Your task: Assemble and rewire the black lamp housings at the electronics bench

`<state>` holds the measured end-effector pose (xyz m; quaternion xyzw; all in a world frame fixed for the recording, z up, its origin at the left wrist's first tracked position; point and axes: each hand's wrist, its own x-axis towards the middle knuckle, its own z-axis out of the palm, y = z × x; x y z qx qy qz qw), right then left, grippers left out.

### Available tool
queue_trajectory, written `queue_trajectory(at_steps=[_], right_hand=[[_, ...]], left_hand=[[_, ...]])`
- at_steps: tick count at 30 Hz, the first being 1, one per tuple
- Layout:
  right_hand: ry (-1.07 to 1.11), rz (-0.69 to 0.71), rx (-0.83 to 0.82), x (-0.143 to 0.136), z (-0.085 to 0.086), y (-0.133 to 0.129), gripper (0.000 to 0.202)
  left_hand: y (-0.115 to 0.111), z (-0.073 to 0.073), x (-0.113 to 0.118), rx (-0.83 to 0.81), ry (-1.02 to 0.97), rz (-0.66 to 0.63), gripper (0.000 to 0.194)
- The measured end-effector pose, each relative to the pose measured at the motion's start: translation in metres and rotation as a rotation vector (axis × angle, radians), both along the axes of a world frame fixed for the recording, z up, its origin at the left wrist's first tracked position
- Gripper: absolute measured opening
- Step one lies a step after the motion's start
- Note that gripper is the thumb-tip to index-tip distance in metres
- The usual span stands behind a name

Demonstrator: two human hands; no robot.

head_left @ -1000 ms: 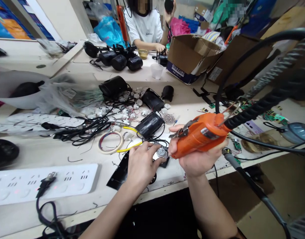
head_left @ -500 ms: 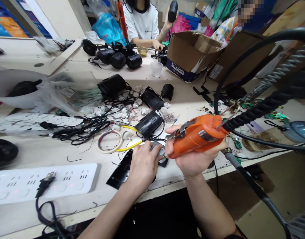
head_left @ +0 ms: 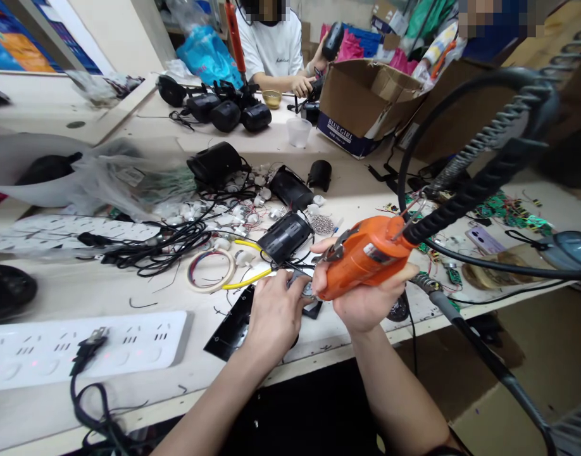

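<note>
An orange electric screwdriver (head_left: 366, 256) with a black cord lies in my right hand (head_left: 361, 307), its fingers wrapped round the body. Its tip points down and left toward a small grey round part (head_left: 307, 289) beside my left fingertips; the tip itself is hidden. My left hand (head_left: 276, 310) presses its fingers on a black plastic housing (head_left: 231, 326) lying on the bench, partly under the palm. Just beyond stands a black cylindrical casing (head_left: 285, 237). A pile of small screws (head_left: 322, 224) lies past the screwdriver. Left of my left hand are a tape roll (head_left: 209, 269) and yellow tubing (head_left: 247, 278).
A white power strip (head_left: 86, 348) with a plug lies at the left front. Tangled black cables (head_left: 176, 244) and small motors (head_left: 233, 212) spread behind. Green circuit boards (head_left: 504, 206) lie at right. Across the bench, a person (head_left: 271, 50) handles a black casing near a cardboard box (head_left: 366, 104).
The screwdriver's rear end has swung slightly left and down, and its spring and cord have shifted left. My left hand stays in place. The person opposite has tilted the black casing.
</note>
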<state>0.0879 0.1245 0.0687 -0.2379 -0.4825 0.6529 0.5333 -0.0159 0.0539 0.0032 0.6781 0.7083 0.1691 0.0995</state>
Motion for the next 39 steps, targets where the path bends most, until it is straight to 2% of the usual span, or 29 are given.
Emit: queue_trajectory(at_steps=[7,12,21,30,35,39], right_hand=[[0.091,0.067,0.022,-0.0002,-0.0036,0.0016,0.053],[0.041,-0.007,-0.030,-0.0035,-0.0030,0.0028,0.061],[0.041,-0.014,-0.048,-0.0036,0.0013,0.0021,0.052],[0.018,0.061,-0.015,-0.0039,-0.0026,0.0042,0.073],[0.022,0.053,-0.010,-0.0043,-0.0077,0.0038,0.075],[0.020,0.108,0.017,0.0004,-0.0006,0.0030,0.078]], left_hand=[[0.0004,0.0010,-0.0001,-0.029,0.005,0.003,0.026],[0.0006,0.0005,-0.0005,-0.034,0.008,0.000,0.026],[0.0012,0.0009,-0.0015,-0.022,-0.019,0.003,0.024],[0.0004,-0.0003,-0.0014,-0.011,-0.002,0.004,0.023],[0.0008,0.0010,-0.0013,-0.018,0.001,0.005,0.023],[0.0006,0.0038,-0.0028,-0.017,-0.030,0.025,0.021]])
